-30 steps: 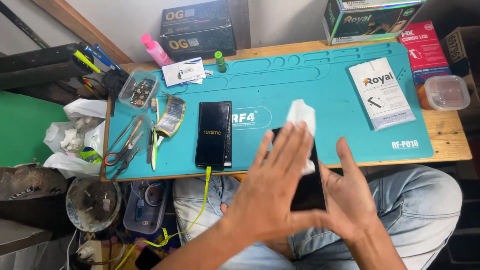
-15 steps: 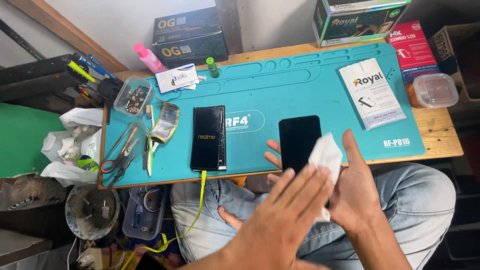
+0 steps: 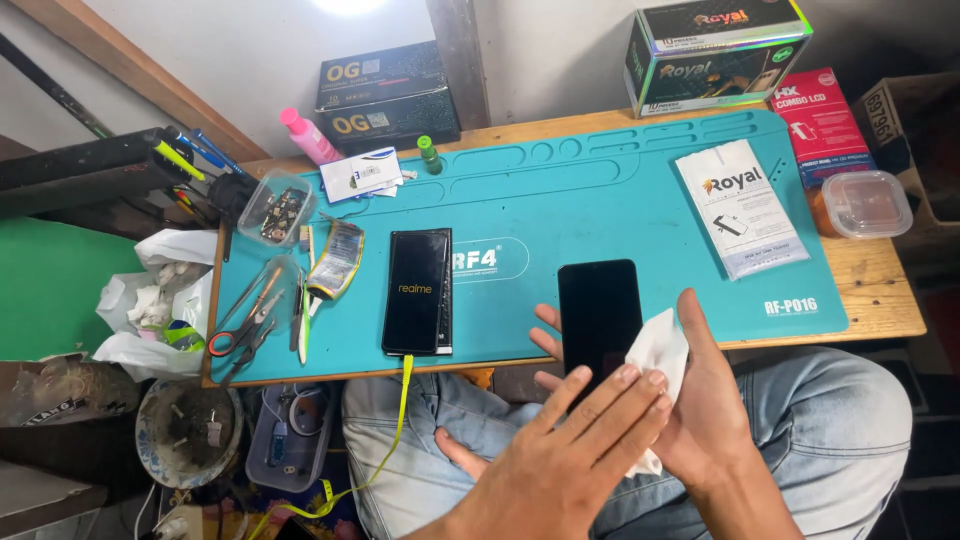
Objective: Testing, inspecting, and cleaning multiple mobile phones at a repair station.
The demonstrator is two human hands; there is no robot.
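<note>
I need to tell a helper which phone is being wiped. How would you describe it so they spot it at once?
Start at the big teal mat covering the wooden bench. At its near edge, right of centre, a black phone is propped on the fingers of one hand, while the other hand presses a white wipe on it. Its screen is blank; the other phone lies flat, showing a logo.

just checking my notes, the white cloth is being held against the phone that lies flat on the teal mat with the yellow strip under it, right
Not quite. In the head view the white cloth is against the dark phone held up in the hands, at the mat's near edge. The phone with the yellow strip does lie flat on the teal mat, but nothing touches it.
</note>
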